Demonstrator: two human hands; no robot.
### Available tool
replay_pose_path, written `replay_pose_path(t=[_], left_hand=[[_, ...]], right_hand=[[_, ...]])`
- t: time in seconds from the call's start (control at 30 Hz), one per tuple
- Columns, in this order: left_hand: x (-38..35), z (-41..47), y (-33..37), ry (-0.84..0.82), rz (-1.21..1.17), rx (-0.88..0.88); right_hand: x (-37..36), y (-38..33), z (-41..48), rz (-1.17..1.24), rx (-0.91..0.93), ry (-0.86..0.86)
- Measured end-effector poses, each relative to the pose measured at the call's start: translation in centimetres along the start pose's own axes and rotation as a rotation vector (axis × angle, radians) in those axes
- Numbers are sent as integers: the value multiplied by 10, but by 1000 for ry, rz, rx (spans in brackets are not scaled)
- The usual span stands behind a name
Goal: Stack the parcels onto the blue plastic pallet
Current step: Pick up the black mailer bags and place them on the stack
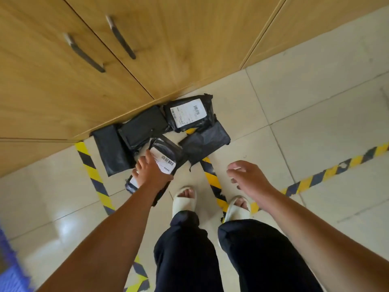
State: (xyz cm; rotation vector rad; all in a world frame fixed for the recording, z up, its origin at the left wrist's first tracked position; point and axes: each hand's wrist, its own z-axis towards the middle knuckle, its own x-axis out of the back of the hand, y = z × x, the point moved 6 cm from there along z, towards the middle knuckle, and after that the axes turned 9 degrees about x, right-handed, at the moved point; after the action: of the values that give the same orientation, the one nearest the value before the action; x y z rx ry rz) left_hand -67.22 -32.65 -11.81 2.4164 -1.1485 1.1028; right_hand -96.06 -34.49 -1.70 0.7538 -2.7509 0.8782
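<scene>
Several black plastic parcels lie on the tiled floor against the wooden cabinets. One labelled parcel [187, 113] lies at the back, an unlabelled one [204, 142] to its right, and two plain ones [143, 127] [112, 150] to the left. My left hand [150, 169] reaches down onto a labelled parcel [168, 153] nearest my feet, fingers spread over its edge; another small parcel [131, 184] lies partly under my wrist. My right hand [246, 175] hovers above the floor, fingers loosely curled, holding nothing. A corner of the blue pallet [8, 268] shows at the bottom left.
Yellow-and-black hazard tape [212, 178] marks lines on the floor around the parcels. Wooden cabinet doors with dark handles [121, 36] fill the upper left. My feet in white slippers [185, 201] stand just behind the parcels.
</scene>
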Motion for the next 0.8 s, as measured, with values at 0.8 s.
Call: replay_pose_path(t=[0.8], left_hand=[[315, -471, -118, -54, -1623, 117]], right_hand=[[22, -212, -398, -170, 519, -312]])
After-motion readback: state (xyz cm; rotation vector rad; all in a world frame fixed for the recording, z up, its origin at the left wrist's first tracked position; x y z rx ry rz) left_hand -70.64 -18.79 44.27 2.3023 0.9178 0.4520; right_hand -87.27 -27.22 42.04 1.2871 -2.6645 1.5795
